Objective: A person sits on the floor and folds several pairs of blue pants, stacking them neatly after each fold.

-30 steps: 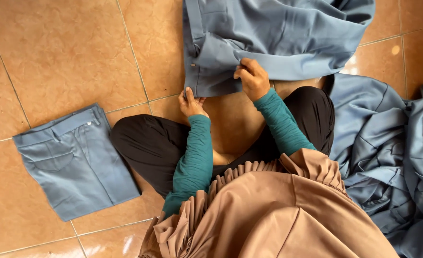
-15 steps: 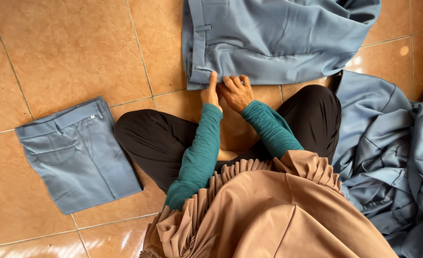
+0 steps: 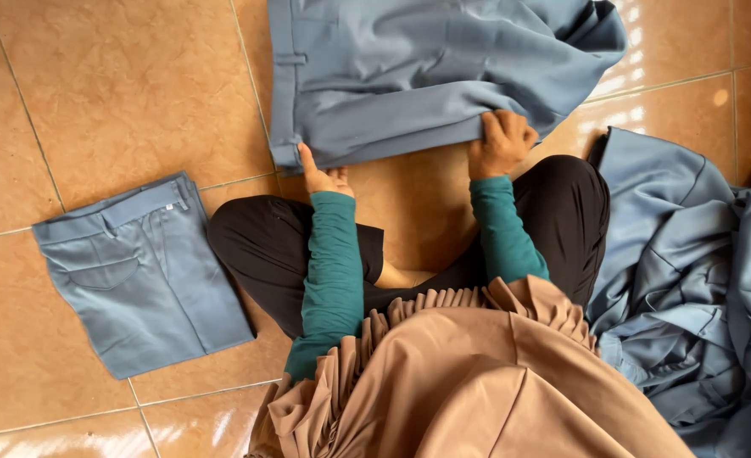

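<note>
The left hand (image 3: 323, 176) and right hand (image 3: 501, 142) are pinching the blue trousers (image 3: 426, 76) hem. Folded trousers (image 3: 138, 271) are lying leftward, a blue garment heap (image 3: 697, 288) rightward, on the tan tiled floor (image 3: 112, 93).

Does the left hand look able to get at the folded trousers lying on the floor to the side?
Probably yes. The folded trousers lie on the person's left with only bare floor tiles between. The left hand now touches the waistband corner of the spread trousers, so it would have to let go.

A home floor: glossy tan tiles (image 3: 112, 93), piled blue-grey trousers (image 3: 697, 297).
</note>
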